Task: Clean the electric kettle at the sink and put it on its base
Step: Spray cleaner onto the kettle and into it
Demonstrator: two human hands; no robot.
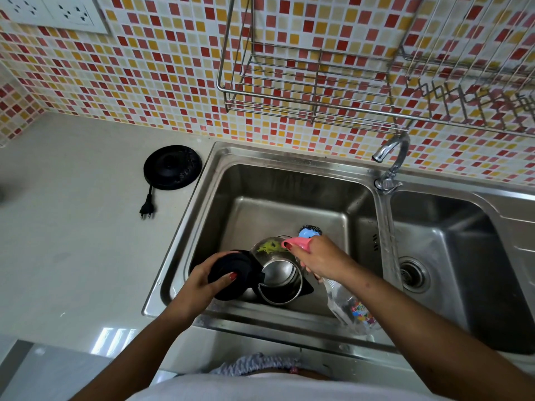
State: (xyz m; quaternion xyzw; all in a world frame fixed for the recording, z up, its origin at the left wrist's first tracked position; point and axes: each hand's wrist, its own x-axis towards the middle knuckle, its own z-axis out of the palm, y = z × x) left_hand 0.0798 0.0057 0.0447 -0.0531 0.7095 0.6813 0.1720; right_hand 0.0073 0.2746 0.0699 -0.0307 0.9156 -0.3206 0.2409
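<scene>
My right hand (321, 260) is gripping a clear spray bottle (351, 306) by its pink nozzle (295, 244), fingers closed around the neck, the bottle body hanging down over the sink's front rim. My left hand (208, 277) is holding the kettle's black lid (230, 274) open, fingers curled around it. The kettle (279, 277) is lying tilted inside the left basin of the steel sink (185, 227), its shiny mouth facing up toward me, with something green showing just behind it. A blue scrubber (308, 231) is sitting just past my right hand. Water is running from the tap (390, 156) into the right basin. Further off, the black kettle base (172, 167) is resting on the counter (72, 227), its plug (146, 209) lying loose nearby.
</scene>
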